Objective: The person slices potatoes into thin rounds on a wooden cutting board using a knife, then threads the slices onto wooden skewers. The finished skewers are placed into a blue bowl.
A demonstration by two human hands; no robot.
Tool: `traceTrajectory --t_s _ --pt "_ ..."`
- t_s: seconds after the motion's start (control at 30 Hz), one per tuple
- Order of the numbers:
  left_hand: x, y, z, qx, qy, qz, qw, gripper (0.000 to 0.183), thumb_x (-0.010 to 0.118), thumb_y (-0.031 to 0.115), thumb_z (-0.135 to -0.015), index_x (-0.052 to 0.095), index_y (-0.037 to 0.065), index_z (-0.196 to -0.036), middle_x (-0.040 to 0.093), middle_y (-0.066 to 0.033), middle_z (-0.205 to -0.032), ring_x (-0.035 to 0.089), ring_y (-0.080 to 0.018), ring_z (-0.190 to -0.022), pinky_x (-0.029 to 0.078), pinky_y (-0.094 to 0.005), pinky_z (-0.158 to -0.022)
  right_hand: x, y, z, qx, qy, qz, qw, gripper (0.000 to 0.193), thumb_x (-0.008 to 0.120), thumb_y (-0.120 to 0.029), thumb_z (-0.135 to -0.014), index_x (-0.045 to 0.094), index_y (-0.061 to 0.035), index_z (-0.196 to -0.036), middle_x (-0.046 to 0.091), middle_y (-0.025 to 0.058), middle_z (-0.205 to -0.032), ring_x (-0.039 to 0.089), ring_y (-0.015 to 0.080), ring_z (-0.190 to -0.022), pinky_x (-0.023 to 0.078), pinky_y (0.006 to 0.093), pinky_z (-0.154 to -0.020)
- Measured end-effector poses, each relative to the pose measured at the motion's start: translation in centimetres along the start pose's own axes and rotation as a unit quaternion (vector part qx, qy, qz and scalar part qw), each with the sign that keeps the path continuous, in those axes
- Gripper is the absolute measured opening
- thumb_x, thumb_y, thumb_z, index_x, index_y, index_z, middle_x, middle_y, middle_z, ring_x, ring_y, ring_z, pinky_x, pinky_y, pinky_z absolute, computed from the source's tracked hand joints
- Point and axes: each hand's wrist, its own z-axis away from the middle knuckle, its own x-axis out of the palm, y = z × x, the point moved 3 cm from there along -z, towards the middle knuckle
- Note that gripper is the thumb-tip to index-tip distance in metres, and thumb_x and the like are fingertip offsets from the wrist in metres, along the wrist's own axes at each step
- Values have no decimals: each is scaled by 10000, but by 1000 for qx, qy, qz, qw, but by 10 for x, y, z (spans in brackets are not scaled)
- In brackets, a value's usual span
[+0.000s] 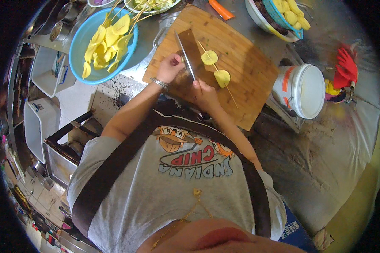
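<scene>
My right hand [205, 93] is closed round the handle of a cleaver [185, 55], low over a wooden cutting board [245, 55]. The blade is seen nearly edge-on and points away from me. Left of the blade, my left hand [169, 68] has its fingers curled together. A small pale-yellow piece shows at its fingertips, mostly hidden by them. Right of the cleaver, a wooden skewer [231, 93] lies slantwise on the board. Two thin yellow slices [222, 78], which look like potato, are threaded on it, spaced apart.
At the far left, a blue basin [75, 63] holds several skewers of yellow slices. An orange-handled tool [221, 9] lies beyond the board. Peeled potatoes [291, 17] fill a basket at the far right. A white bucket [311, 92] stands right of the board, near a red glove [345, 67].
</scene>
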Motion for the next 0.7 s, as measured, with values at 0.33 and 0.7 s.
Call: traceTrajectory --t_s 0.33,0.7 --pt "-40 63 -12 98 107 -262 954 179 557 132 -810 573 28 -955 617 -118 -796 598 -199 -712 470 -290 -661 -115 47 27 -166 183 441 863 425 584 -268 -791 495 -213 -1202 539 65 -667 550 226 -559 438 323 -477" --pt "115 130 -21 404 -226 -517 720 360 574 196 -750 520 111 -1096 603 -132 -869 588 -301 -781 483 -400 -668 -145 33 38 -355 68 532 765 434 537 -155 -779 506 -274 -1195 460 39 -639 518 182 -573 426 313 -482"
